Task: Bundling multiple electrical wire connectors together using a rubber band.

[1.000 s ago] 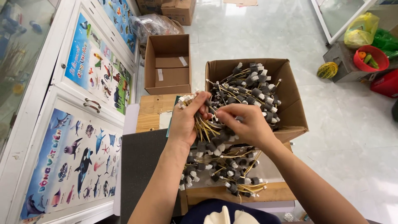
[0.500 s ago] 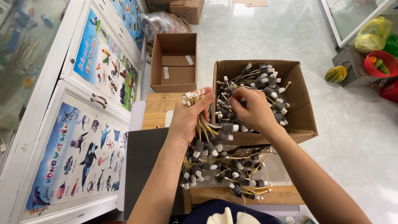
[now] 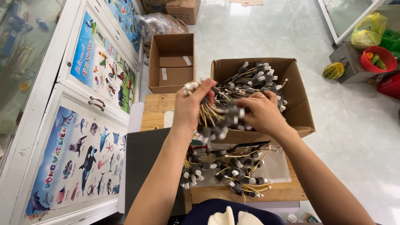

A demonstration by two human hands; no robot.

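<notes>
Two hands meet over the wooden table (image 3: 156, 109): the left hand (image 3: 191, 106) is closed around a bunch of wires (image 3: 212, 114) hanging down, and the right hand (image 3: 259, 113) pinches the plugs just beside it, fingers curled tight. More wires fill the open box (image 3: 300, 100) right behind the hands, a loose pile (image 3: 225, 171) lies below, and an empty box (image 3: 173, 62) sits farther back.

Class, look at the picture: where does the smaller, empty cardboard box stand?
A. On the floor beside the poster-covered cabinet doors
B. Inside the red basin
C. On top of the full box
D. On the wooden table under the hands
A: the empty cardboard box stands open on the tiled floor, next to the cabinet doors with animal posters, beyond the wooden table.
</notes>
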